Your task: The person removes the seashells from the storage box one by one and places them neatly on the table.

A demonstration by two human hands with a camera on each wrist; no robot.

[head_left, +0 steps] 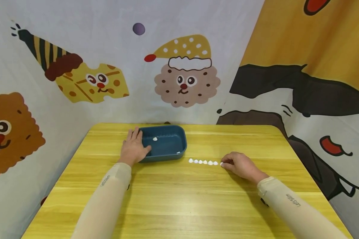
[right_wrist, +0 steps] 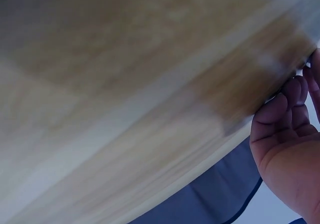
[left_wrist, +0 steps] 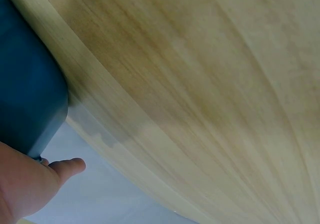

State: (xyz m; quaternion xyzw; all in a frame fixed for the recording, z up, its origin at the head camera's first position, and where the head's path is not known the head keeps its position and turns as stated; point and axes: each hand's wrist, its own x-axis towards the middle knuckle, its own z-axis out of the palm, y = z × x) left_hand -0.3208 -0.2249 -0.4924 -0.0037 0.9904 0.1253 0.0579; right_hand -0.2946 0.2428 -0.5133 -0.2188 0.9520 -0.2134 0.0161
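A dark blue rectangular tray [head_left: 163, 158] stands toward the back of the table, left of centre, with two small white pieces [head_left: 155, 139] inside. My left hand [head_left: 133, 147] rests on its left end, fingers straight and thumb over the rim. Right of the tray, several white pieces [head_left: 205, 162] lie in a neat row from left to right. At the row's right end my right hand [head_left: 241, 166] pinches another small white piece [head_left: 221, 164] between thumb and forefinger, close to the tabletop. The right wrist view shows the right fingers [right_wrist: 270, 112] curled; the piece is hidden there.
The yellow wood-grain table [head_left: 179, 202] has rounded back corners. Behind it and at both sides hangs a white cloth [head_left: 107, 114] printed with cartoon food figures. Beige sleeves [head_left: 103, 196] cover both forearms.
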